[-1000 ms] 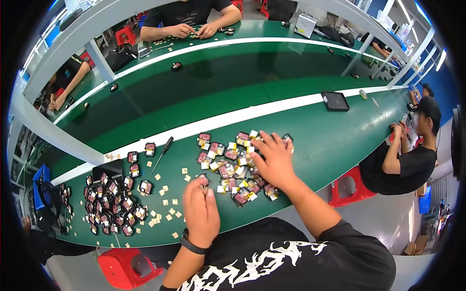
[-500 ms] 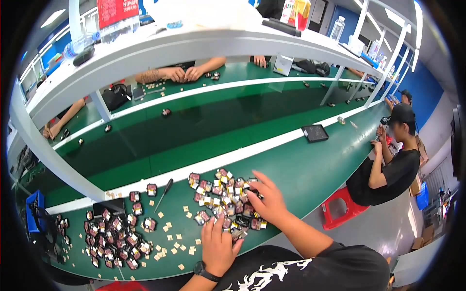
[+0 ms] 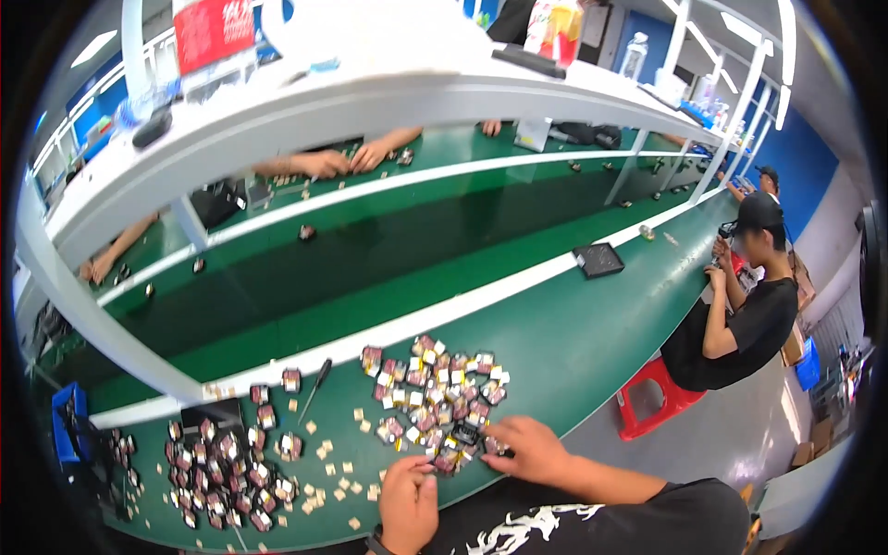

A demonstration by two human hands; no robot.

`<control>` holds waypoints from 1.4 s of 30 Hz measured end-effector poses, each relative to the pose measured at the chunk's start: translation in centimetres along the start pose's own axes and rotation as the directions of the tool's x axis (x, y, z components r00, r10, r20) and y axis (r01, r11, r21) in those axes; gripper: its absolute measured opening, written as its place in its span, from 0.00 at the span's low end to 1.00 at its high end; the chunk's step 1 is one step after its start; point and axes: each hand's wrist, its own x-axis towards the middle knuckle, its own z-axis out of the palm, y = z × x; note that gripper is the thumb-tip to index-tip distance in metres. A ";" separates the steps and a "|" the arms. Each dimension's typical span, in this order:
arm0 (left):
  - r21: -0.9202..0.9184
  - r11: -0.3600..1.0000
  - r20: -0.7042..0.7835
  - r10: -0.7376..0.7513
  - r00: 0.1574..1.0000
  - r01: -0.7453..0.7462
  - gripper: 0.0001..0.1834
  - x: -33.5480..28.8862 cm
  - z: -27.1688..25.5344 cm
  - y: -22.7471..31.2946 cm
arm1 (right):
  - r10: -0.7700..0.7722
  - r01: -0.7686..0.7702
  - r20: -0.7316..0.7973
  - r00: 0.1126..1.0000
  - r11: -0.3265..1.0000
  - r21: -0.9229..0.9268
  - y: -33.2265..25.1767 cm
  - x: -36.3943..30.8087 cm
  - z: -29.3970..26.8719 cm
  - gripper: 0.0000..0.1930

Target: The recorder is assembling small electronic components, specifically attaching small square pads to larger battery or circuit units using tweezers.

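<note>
Below, boxy black-edged modules (image 3: 445, 413) (pale-labelled), smooth green table (image 3: 573, 342), left fingers (image 3: 405, 468) curled, right fingers (image 3: 511, 428) bent, grips unclear.

the green bench (image 3: 573, 361) bears two heaps of parts (image 3: 435, 388) (pale chips (image 3: 365, 426) between them), a screwdriver (image 3: 322, 374) and a black tray (image 3: 598, 260).

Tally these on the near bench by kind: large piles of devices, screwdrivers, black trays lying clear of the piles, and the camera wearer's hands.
Large piles of devices: 2 (left pile, middle pile)
Screwdriver: 1
Black tray: 1
Wearer's hands: 2 (left hand, right hand)
Total: 6
</note>
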 end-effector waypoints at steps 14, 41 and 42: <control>-0.946 0.256 0.100 -0.353 0.930 0.198 0.26 -2.2 -1.8 0.1 | -0.340 0.204 0.125 0.932 0.778 0.595 -8.7 5.3 1.9 0.18; -0.734 0.671 -0.113 -0.264 0.958 0.099 0.29 -4.9 -3.9 -0.3 | 0.140 -0.522 0.551 0.823 0.570 0.635 -12.1 5.7 4.5 0.10; -0.736 0.669 -0.118 -0.269 0.956 0.097 0.29 -5.0 -4.0 -0.2 | 0.140 -0.538 0.563 0.815 0.546 0.642 -12.2 5.8 4.4 0.10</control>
